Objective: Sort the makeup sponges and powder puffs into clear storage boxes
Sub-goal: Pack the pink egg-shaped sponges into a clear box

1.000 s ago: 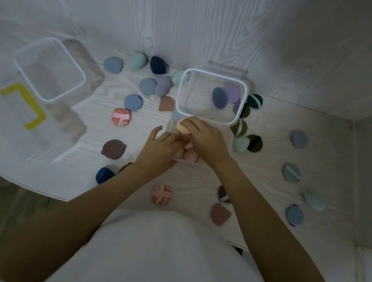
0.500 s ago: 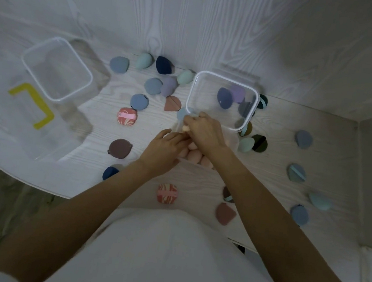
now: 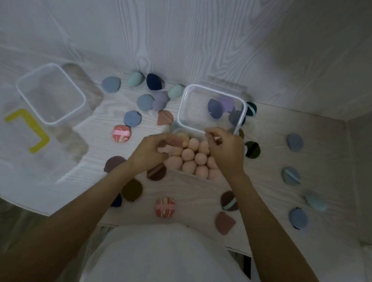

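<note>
A tall clear box (image 3: 187, 98) with a white rim stands at the middle of the table. Several peach egg-shaped sponges (image 3: 193, 159) fill its lower part and show through the front wall. My right hand (image 3: 225, 152) pinches the near edge of its rim. My left hand (image 3: 151, 151) is blurred, with its fingers curled against the box's lower left wall. A second clear box (image 3: 31, 75) stands at the left with nothing in it. Loose sponges and puffs lie all around, among them a blue puff (image 3: 132, 118) and a pink marbled puff (image 3: 121, 133).
A yellow bracket mark (image 3: 27, 126) lies on the table near the left box. More puffs lie at the right, such as a grey-blue one (image 3: 294, 142) and a teal sponge (image 3: 316, 201). A pale wood wall rises behind. The table's curved front edge runs at the lower left.
My right hand has lifted from the box's front wall to its near rim, and the peach sponges now show. My left hand has curled in against the left wall.
</note>
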